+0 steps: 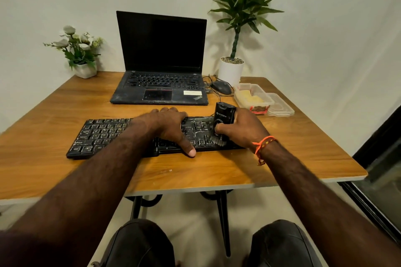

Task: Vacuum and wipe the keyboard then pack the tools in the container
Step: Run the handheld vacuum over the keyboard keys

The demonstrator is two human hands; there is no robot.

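A black, dusty keyboard (pixel 102 134) lies across the wooden table (pixel 65 102) in front of me. My left hand (pixel 169 127) rests flat on its middle, fingers over the far edge and thumb at the near edge. My right hand (pixel 240 130) grips a small black handheld vacuum (pixel 223 118), held upright with its brush end down on the keys at the keyboard's right part. A clear plastic container (pixel 251 98) with a yellow cloth inside stands at the right, its lid (pixel 281 105) lying beside it.
An open black laptop (pixel 160 67) sits behind the keyboard. A black mouse (pixel 221 87) with cable lies right of it. A white potted plant (pixel 231 71) stands at the back right and a small flower pot (pixel 85 69) at the back left. The table's edge runs close on the right.
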